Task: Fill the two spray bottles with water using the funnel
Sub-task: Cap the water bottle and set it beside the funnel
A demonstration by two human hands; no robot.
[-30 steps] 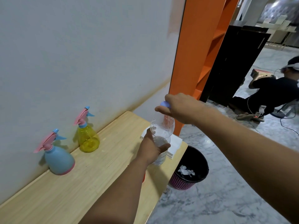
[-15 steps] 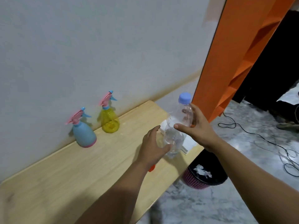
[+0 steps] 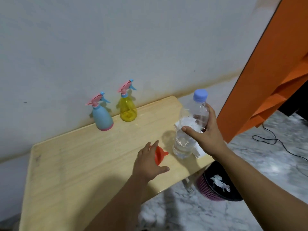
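Note:
Against the wall on the wooden table point(image 3: 75, 164) stand a blue spray bottle point(image 3: 102, 117) and a yellow spray bottle point(image 3: 128, 109), both with pink trigger heads on. A clear water bottle point(image 3: 190, 127) with a blue cap stands upright near the table's right edge, partly filled, and my right hand point(image 3: 205, 135) is wrapped around its side. An orange funnel point(image 3: 159, 155) lies on its side on the table. My left hand point(image 3: 148, 164) hovers over the funnel with fingers spread, partly covering it.
White paper point(image 3: 199, 151) lies under the water bottle at the table's corner. A pink-and-black waste bin point(image 3: 216, 185) with crumpled paper stands on the marble floor below the table edge. An orange shelf unit point(image 3: 266, 72) rises at the right. A black cable point(image 3: 275, 140) runs on the floor.
My left hand let go of the water bottle and dropped down to the funnel. My right hand moved from the cap to the bottle's side. The view tilted down and left.

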